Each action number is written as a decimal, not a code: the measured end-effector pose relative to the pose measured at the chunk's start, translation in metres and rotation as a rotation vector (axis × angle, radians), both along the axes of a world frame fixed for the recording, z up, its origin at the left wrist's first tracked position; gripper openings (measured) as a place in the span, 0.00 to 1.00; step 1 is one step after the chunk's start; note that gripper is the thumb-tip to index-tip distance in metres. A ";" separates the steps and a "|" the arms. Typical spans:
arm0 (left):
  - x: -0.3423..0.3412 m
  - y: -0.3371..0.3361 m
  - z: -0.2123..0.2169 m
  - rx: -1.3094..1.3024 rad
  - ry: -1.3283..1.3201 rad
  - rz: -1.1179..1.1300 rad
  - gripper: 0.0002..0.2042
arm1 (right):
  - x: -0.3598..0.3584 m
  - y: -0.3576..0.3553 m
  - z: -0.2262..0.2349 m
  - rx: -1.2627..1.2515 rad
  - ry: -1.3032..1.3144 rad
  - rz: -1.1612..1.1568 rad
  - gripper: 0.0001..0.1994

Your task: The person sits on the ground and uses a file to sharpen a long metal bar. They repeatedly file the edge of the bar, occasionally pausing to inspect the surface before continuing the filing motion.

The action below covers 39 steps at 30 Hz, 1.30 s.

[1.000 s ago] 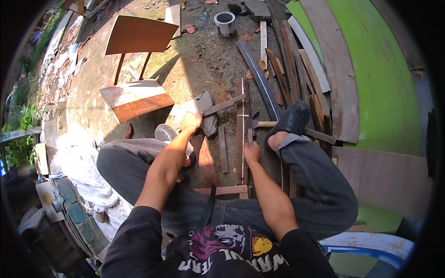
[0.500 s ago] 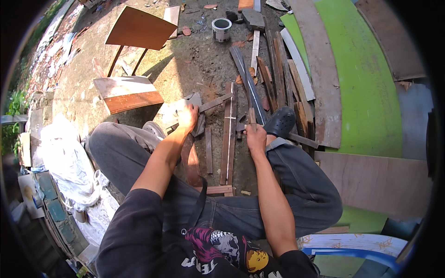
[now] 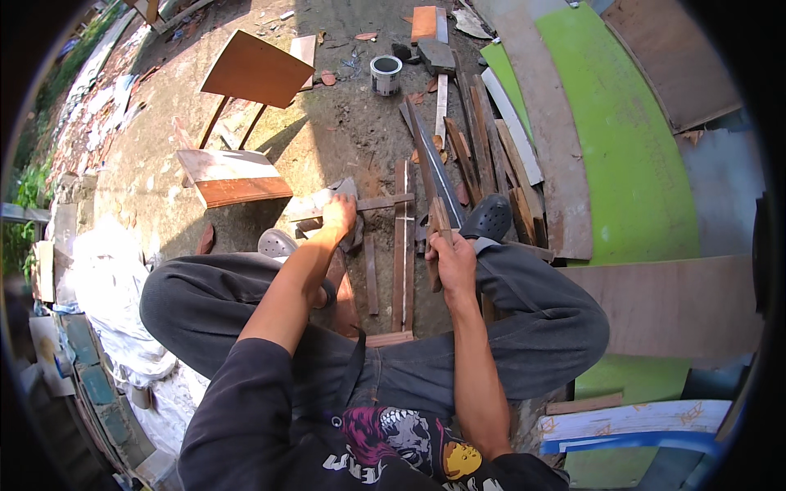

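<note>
Left hand (image 3: 338, 214) grips thin crosswise strip (image 3: 360, 204) on ground; right hand (image 3: 453, 255) closed around upright wood stick (image 3: 440, 233), near black shoe (image 3: 489, 217).

I sit on the ground with my left hand (image 3: 338, 214) on a crosswise wood strip (image 3: 370, 204) ahead of my knees, and my right hand (image 3: 453, 260) to its right, gripping a short stick (image 3: 438, 233). Upright slats (image 3: 400, 245) lie between my hands. A tin can (image 3: 385, 74) stands farther ahead, boards (image 3: 232, 177) to the left.

— What's carrying everything?
— I see bare, dusty concrete ground (image 3: 344, 139).
— And on it?
— Loose brown wooden slats (image 3: 399, 237) mid-ground, a small white tin can (image 3: 386, 74) toward the far edge, green curved panels (image 3: 614, 139) along the right edge.
</note>
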<state>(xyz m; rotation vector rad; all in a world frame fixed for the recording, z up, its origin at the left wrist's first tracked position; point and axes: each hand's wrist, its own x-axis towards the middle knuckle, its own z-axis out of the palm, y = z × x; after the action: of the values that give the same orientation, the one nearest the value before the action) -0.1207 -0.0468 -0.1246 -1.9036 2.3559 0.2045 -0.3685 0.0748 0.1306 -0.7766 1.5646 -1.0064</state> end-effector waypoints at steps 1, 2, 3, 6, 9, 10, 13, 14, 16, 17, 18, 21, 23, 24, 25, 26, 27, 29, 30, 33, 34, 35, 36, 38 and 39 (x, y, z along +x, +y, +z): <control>0.003 -0.003 0.002 0.010 -0.006 -0.029 0.15 | 0.002 0.001 -0.003 0.013 0.020 0.018 0.10; -0.001 -0.006 0.003 0.024 -0.009 -0.067 0.15 | 0.000 0.004 -0.011 0.029 0.044 0.028 0.10; -0.006 -0.008 0.008 0.042 -0.033 -0.084 0.15 | 0.000 0.006 -0.020 -0.007 0.076 0.030 0.14; -0.003 -0.007 0.009 0.055 -0.089 -0.101 0.14 | 0.005 0.014 -0.026 0.020 0.073 0.062 0.15; -0.006 -0.004 0.017 0.059 -0.080 -0.127 0.10 | 0.009 0.021 -0.035 0.049 0.169 0.080 0.16; -0.010 -0.005 0.021 0.119 -0.084 -0.144 0.09 | 0.008 0.022 -0.040 0.067 0.202 0.088 0.16; -0.006 -0.009 0.029 0.154 -0.066 -0.157 0.08 | 0.015 0.022 -0.046 0.111 0.239 0.117 0.16; -0.007 -0.012 0.029 0.139 -0.051 -0.160 0.08 | 0.017 0.023 -0.051 0.104 0.247 0.115 0.16; -0.010 -0.012 0.026 0.118 -0.039 -0.170 0.08 | 0.022 0.025 -0.061 0.090 0.261 0.105 0.16; -0.012 -0.011 0.024 0.109 -0.031 -0.182 0.08 | 0.024 0.028 -0.060 0.116 0.244 0.116 0.17; -0.013 -0.011 0.023 0.108 -0.019 -0.179 0.08 | 0.026 0.029 -0.059 0.123 0.258 0.125 0.17; -0.007 -0.010 0.020 0.072 0.051 -0.157 0.08 | 0.039 0.027 -0.051 0.133 0.298 0.149 0.17; 0.001 -0.012 0.013 0.046 0.057 -0.143 0.09 | 0.046 0.024 -0.044 0.152 0.337 0.181 0.17; -0.005 -0.013 0.013 0.053 0.060 -0.162 0.09 | 0.046 0.028 -0.042 0.167 0.362 0.182 0.17; -0.004 -0.013 0.013 0.056 0.066 -0.138 0.10 | 0.050 0.032 -0.037 0.138 0.355 0.157 0.17; -0.005 -0.016 0.013 0.053 0.071 -0.112 0.10 | 0.053 0.033 -0.032 0.144 0.343 0.156 0.16; -0.006 -0.016 0.011 0.054 0.052 -0.077 0.10 | 0.055 0.036 -0.027 0.150 0.331 0.157 0.16; -0.004 -0.014 0.008 0.042 0.055 -0.084 0.10 | 0.062 0.041 -0.023 0.149 0.326 0.139 0.16; -0.004 -0.014 0.006 0.025 0.056 -0.088 0.10 | 0.063 0.043 -0.022 0.142 0.334 0.147 0.16; -0.005 -0.016 0.004 0.027 0.074 -0.082 0.11 | 0.063 0.045 -0.025 0.115 0.344 0.165 0.16; -0.007 -0.015 0.004 0.043 0.074 -0.063 0.11 | 0.062 0.046 -0.027 0.116 0.352 0.163 0.16; -0.006 -0.014 0.004 0.050 0.091 -0.054 0.11 | 0.064 0.046 -0.030 0.116 0.356 0.164 0.16; -0.005 -0.013 0.005 0.056 0.108 -0.042 0.10 | 0.065 0.045 -0.033 0.115 0.360 0.167 0.16; -0.003 -0.012 0.007 0.065 0.134 -0.040 0.10 | 0.066 0.042 -0.040 0.106 0.295 0.175 0.17; -0.002 -0.011 0.010 0.068 0.144 -0.049 0.10 | 0.066 0.041 -0.045 0.105 0.261 0.185 0.18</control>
<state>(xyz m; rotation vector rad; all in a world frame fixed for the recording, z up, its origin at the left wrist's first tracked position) -0.1223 -0.0578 -0.1148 -1.8565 2.4485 0.4257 -0.3021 0.1154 0.0858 -0.9902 1.7157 -0.7036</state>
